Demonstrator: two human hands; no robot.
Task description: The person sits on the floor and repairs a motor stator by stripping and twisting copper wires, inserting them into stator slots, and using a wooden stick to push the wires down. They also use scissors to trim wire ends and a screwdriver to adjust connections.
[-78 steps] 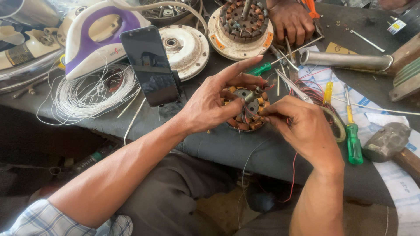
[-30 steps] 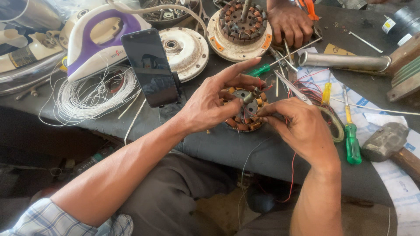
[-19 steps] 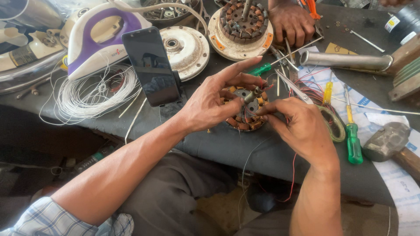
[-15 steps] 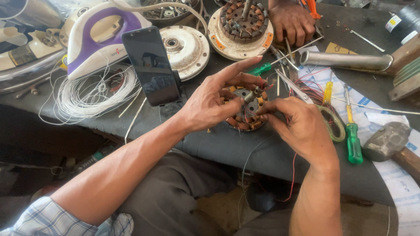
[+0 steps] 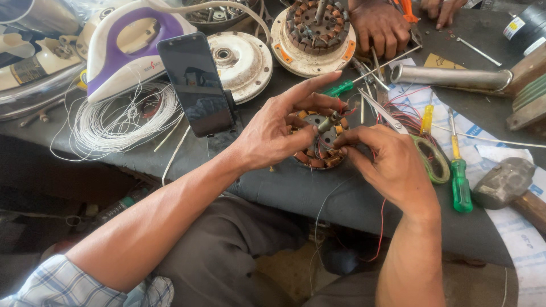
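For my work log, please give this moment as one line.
left hand: holds small wound stator | right hand: fingertips at stator edge | nearby: green screwdriver, phone, white wire coil

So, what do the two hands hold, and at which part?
Both hold the small wound motor stator: left hand grips its left rim, right hand pinches its right edge by the thin wires.

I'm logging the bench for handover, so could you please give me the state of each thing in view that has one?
Stator: lying on the bench, held by both hands.
Left hand: fingers spread over the stator.
Right hand: pinching at the stator's rim.
Phone: propped upright, screen dark.
White wire: loosely coiled.
Iron: resting flat.
Green screwdriver: lying flat, untouched.
Hammer: lying on paper.
Second stator: seated in its white housing, another person's hand beside it.
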